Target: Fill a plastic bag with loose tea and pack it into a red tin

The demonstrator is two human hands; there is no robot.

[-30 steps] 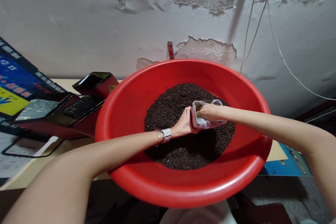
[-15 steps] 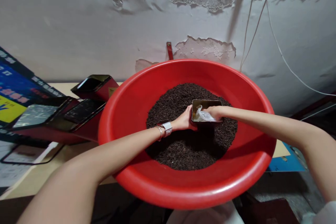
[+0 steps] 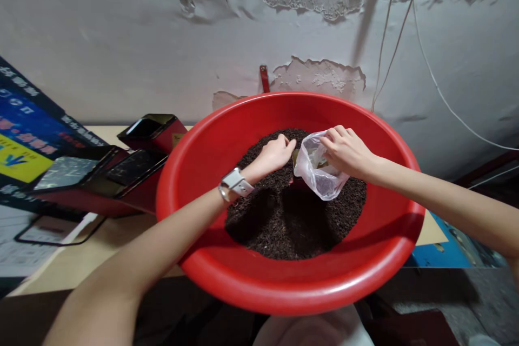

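A big red plastic basin (image 3: 284, 294) holds a heap of dark loose bits that look like tea leaves (image 3: 275, 240). Over the heap, a thin clear plastic bag (image 3: 320, 186) spreads wide at its mouth. My right hand (image 3: 348, 152) grips the bag's upper right rim between closed fingers. A rectangular tin (image 3: 297, 161) stands under the bag, mostly covered by it. To the bag's left is my left hand (image 3: 278, 152), fingers curled in and thumb forward, with nothing visible in it and a small gap to the bag. A white-strapped watch is on that wrist.
Several dark red tins lie at the left, among them an open tin (image 3: 148, 127) and a tin with a crinkled silvery lining (image 3: 67, 172). A printed blue-and-yellow board (image 3: 24, 146) leans beside them. Behind the basin is a peeling wall (image 3: 162, 59) with hanging cables (image 3: 425, 59).
The bag, bunched inside the tin before, is now opened out above it. My right hand has come up out of the tin with its rim. My left hand has let go of the tin.
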